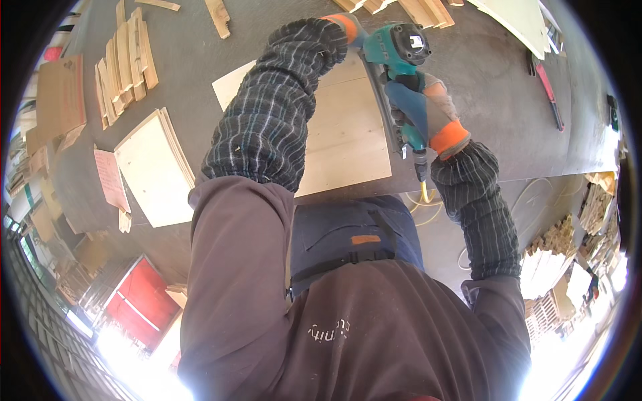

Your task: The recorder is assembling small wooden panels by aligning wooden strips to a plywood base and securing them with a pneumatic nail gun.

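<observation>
My right hand (431, 110), in a grey-blue work glove with an orange cuff, is wrapped round the handle of a teal and black air nail gun (396, 50). The gun stands over the right edge of a pale wooden panel (351, 134) lying on the dark table. My left hand (352, 28), gloved alike, is at the panel's far right corner, close to the gun's head. Its fingers are blurred and partly hidden, so whether they grip anything does not show. A checked sleeve on my left arm covers part of the panel.
Thin wooden strips (124, 63) lie at the left, beside stacked pale panels (155, 170). More strips (428, 12) lie at the far edge. A red-handled tool (548, 97) rests at the right. A yellow air hose (424, 192) hangs from the gun past the table's near edge.
</observation>
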`<act>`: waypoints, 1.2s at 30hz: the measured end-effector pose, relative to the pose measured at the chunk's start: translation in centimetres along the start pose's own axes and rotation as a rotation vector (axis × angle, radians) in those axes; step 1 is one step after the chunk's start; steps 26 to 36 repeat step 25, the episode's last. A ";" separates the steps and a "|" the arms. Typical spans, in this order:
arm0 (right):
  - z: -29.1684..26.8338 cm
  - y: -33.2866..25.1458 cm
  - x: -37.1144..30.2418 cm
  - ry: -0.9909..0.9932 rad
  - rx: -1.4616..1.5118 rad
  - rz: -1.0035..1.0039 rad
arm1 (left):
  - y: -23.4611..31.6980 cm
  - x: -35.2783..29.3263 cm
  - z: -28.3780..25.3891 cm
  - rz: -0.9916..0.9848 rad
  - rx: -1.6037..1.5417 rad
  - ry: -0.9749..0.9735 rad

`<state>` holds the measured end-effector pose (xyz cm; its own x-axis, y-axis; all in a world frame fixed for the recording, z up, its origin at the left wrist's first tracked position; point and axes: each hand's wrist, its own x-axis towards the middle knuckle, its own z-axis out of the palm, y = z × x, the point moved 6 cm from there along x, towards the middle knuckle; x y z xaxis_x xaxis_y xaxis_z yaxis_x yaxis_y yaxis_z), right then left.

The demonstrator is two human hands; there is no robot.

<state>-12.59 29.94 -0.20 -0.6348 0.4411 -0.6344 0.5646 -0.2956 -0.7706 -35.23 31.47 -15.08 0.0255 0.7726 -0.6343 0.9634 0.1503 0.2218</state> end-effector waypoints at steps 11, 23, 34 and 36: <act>0.2 1.0 -2.3 0.011 -0.179 0.005 | -2.4 10.3 5.6 0.293 -0.006 -0.052; 0.1 4.9 -7.6 0.056 -0.256 0.075 | -0.6 1.8 -0.7 -0.117 -0.180 0.035; 0.2 5.5 -8.3 0.081 -0.204 0.070 | -1.3 4.6 1.5 -0.085 -0.120 0.029; 0.2 5.5 -8.3 0.081 -0.204 0.070 | -1.3 4.6 1.5 -0.085 -0.120 0.029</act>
